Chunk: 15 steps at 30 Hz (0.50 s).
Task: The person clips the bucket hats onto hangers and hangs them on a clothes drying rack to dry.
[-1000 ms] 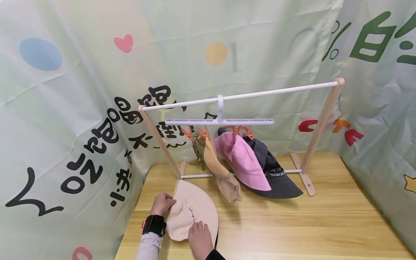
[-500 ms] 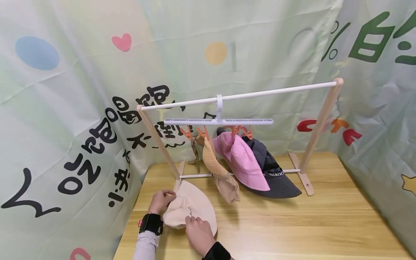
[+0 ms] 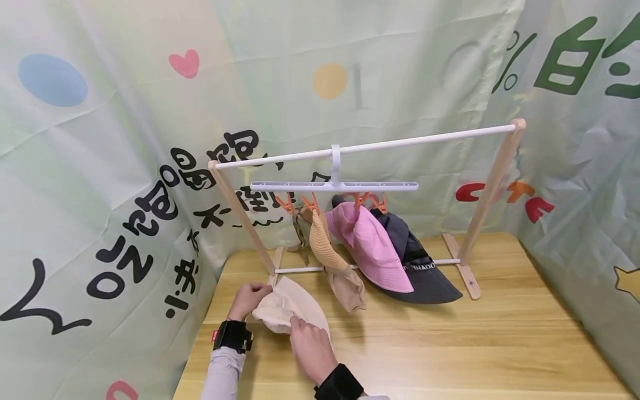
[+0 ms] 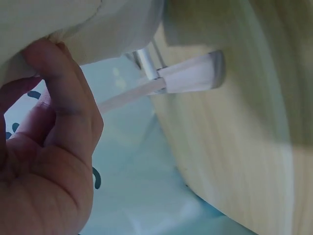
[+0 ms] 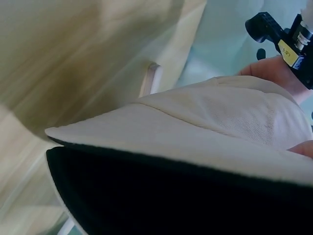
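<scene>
A cream bucket hat [image 3: 305,304] with a dark lining is held between both hands at the table's front left, its brim toward the right. My left hand [image 3: 248,300] pinches its far left edge; in the left wrist view the thumb and curled fingers [image 4: 61,83] meet at the cloth. My right hand [image 3: 312,347] grips the near side of the hat, fingers bent. In the right wrist view the brim [image 5: 161,137] stands apart from a second edge, showing the dark inside, and one digit [image 5: 304,148] of the right hand lies on the cream cloth.
Behind the hands stands a wooden rack with a white bar [image 3: 425,139]. A lavender hanger [image 3: 300,187] with orange clips [image 3: 311,203] hangs from it. Clipped there are a tan hat [image 3: 327,250], a pink bucket hat [image 3: 370,239] and a dark grey hat [image 3: 435,283]. Printed cloth surrounds the wooden table [image 3: 450,350].
The cream hat has tilted and folded, its near side lifting away from me. My right hand has moved forward with it, fingers now curled in. My left hand has shifted slightly forward.
</scene>
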Available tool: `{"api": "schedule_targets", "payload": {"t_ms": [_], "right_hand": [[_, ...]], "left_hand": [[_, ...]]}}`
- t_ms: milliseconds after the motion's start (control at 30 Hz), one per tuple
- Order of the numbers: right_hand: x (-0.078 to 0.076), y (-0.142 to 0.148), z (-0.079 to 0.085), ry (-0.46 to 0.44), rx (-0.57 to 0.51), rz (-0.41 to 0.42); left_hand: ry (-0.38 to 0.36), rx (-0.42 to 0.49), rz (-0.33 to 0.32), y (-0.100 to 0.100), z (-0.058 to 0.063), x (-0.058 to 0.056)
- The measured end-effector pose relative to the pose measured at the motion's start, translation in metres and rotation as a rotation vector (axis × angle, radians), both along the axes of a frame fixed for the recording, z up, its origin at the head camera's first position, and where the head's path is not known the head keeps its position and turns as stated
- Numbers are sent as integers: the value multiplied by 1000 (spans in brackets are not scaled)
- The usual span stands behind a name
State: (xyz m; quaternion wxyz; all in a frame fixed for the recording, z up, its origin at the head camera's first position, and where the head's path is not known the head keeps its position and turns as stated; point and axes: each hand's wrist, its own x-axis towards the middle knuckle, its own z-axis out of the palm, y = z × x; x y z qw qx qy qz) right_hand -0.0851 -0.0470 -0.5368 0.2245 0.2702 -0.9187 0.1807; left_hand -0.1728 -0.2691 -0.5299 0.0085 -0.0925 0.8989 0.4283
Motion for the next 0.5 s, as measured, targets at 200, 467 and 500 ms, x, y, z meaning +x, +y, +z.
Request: {"api": "schedule_targets", "payload": {"t_ms": [200, 467, 500], "right_hand": [[-2, 6, 7, 3, -50, -15], [-6, 15, 13, 21, -149, -23], [-6, 16, 14, 23, -155, -26]], "left_hand": [[17, 22, 7, 7, 12, -9], [45, 15, 21, 27, 26, -24], [51, 13, 19, 29, 28, -26]]}}
